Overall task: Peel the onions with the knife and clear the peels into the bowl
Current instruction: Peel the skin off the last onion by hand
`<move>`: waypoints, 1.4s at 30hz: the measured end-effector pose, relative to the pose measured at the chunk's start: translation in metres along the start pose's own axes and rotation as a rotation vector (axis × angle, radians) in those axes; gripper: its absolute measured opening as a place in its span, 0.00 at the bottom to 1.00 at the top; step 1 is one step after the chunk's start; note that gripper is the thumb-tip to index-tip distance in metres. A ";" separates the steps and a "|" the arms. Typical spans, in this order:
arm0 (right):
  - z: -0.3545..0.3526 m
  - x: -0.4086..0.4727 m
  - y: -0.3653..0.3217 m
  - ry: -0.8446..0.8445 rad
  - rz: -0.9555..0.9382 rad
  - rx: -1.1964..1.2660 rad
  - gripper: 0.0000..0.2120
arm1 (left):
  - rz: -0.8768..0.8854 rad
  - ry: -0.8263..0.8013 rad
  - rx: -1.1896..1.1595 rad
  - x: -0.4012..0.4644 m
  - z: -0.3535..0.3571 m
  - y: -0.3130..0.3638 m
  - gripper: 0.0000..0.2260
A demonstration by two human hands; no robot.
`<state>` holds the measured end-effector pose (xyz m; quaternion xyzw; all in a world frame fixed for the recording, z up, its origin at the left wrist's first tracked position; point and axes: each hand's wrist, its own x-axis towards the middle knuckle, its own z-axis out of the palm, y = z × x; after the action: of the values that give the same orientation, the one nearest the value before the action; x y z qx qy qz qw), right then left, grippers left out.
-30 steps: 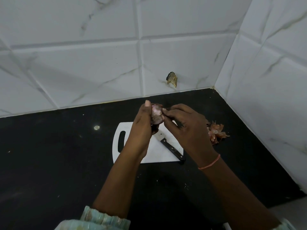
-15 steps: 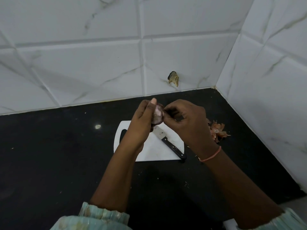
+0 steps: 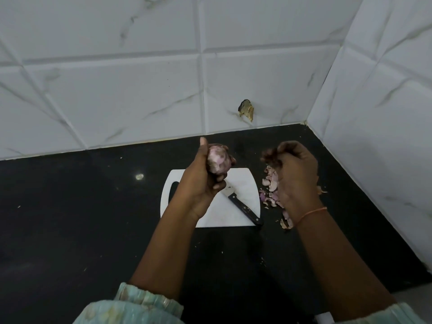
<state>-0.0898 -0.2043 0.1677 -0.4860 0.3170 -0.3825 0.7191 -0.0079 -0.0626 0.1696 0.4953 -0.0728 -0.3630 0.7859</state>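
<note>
The left hand grips a pale pink, partly peeled round onion, fingers curled round it and thumb pointing up, holding it in the air above the far edge of the white plastic cutting board. That board, with a slot handle at its left end, lies flat on the black stone countertop. A black-handled kitchen knife rests on the board, its handle reaching over the board's near right corner and its blade partly hidden under the left hand. The right hand is raised just right of the board with its fingers curled; their tips are blurred, so whether they pinch a piece of peel cannot be told. Below that hand, a loose heap of pinkish-purple onion peels lies on the countertop beside the board's right edge.
</note>
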 end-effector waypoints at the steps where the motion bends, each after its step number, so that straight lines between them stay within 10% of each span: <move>1: -0.009 0.010 0.004 0.063 -0.026 -0.104 0.20 | -0.004 -0.011 -0.002 0.001 0.000 -0.001 0.23; 11: -0.038 0.039 0.037 -0.224 -0.187 -1.150 0.14 | -0.077 -0.154 -0.050 0.011 -0.008 -0.006 0.17; 17: -0.002 -0.002 0.011 -0.438 -0.579 -0.593 0.12 | 0.001 -0.152 -0.003 0.015 -0.003 -0.009 0.14; 27: 0.013 -0.007 0.013 -0.443 -0.764 -0.612 0.07 | 0.120 -0.058 0.036 0.010 0.004 -0.011 0.13; 42: 0.020 -0.015 0.010 -0.289 -0.594 -0.459 0.04 | 0.020 -0.107 -0.057 0.008 0.002 -0.010 0.17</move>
<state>-0.0781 -0.1797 0.1661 -0.7533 0.1357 -0.4204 0.4871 -0.0079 -0.0715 0.1603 0.4516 -0.1093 -0.3832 0.7983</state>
